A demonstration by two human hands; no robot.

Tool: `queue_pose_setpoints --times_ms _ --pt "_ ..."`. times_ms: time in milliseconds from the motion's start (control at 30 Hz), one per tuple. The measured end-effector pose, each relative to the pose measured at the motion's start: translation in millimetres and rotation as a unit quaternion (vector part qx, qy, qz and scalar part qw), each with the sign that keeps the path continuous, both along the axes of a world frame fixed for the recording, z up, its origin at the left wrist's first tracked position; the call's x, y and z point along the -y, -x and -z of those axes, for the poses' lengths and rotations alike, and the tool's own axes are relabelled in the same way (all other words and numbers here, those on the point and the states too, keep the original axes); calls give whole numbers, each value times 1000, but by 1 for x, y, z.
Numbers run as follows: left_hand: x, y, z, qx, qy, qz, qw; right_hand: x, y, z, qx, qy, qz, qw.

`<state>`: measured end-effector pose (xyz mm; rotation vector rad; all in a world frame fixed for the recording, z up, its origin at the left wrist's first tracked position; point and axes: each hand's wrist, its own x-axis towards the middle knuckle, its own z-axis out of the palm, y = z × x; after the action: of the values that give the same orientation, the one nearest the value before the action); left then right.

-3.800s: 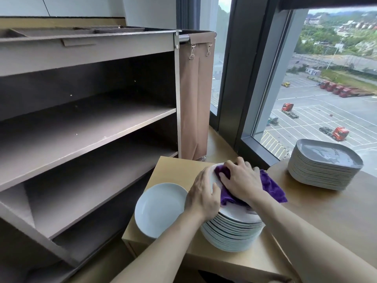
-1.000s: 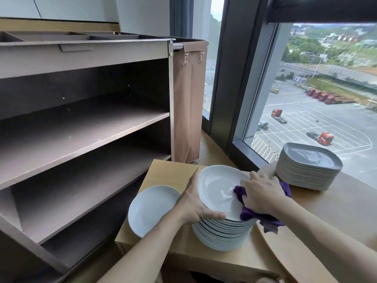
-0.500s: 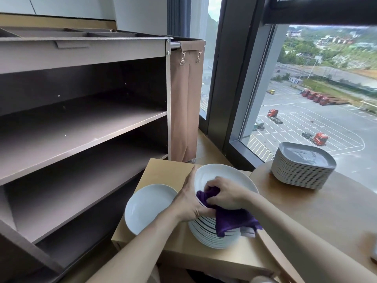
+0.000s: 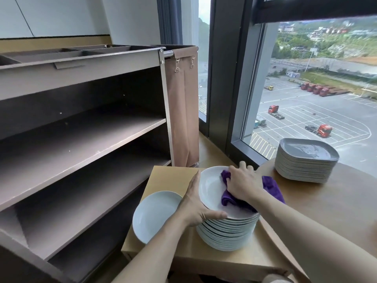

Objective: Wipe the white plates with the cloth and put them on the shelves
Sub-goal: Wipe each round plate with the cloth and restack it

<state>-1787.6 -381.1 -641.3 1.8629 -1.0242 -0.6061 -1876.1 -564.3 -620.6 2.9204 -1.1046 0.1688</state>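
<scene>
Looking down through the head camera, I see my left hand (image 4: 195, 207) holding the top white plate (image 4: 211, 188) by its rim at 8 o'clock, with the thumb curled over the near edge. My right hand (image 4: 243, 184) is bunched on the purple cloth (image 4: 272, 186) and presses it into the plate at 3 o'clock, fingers curled over it. That plate sits on top of the stack of white plates (image 4: 226, 235) on the small wooden table (image 4: 169, 178). A single white plate (image 4: 155, 215) lies flat at 9 o'clock from the stack, just beside it. The brown shelves (image 4: 81, 139) stand at 10 o'clock, well apart from the plates. At 2 o'clock a stack of grey square plates (image 4: 306, 162) sits on the round wooden table (image 4: 336, 201) by the window (image 4: 326, 103). A brown cloth bag (image 4: 181, 111) hangs on the end of the shelves at 12 o'clock
</scene>
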Motion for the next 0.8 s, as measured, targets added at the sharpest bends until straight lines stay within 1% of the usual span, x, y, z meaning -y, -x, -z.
queue_pose_setpoints --times_ms 100,167,233,333,400,533,600,667,733,800 --pt "1 2 -1 4 -4 0 1000 9 25 -8 -61 53 -14 997" --pt "1 3 0 5 -6 1 1000 7 41 -16 -99 45 -34 994" --pt "2 2 0 -1 -1 1 1000 5 52 -27 -138 -5 -67 988" --pt "2 2 1 -7 7 2 1000 -2 59 -44 -173 -120 -115 971" --pt "3 2 2 -5 7 5 1000 -7 56 -48 -172 -189 -136 957" --pt "2 -2 4 -7 -8 7 1000 -20 35 -46 -145 -262 -183 936" --pt "2 -4 7 -15 -12 10 1000 -29 20 -43 -118 -268 -204 934" --pt "1 -5 8 -24 -11 7 1000 -35 8 -39 -82 -263 -205 939" --pt "1 -5 9 -31 -11 2 999 -39 -1 -35 -51 -245 -198 948" --pt "2 -4 9 -33 -9 0 999 -39 -8 -30 -43 -215 -188 957"
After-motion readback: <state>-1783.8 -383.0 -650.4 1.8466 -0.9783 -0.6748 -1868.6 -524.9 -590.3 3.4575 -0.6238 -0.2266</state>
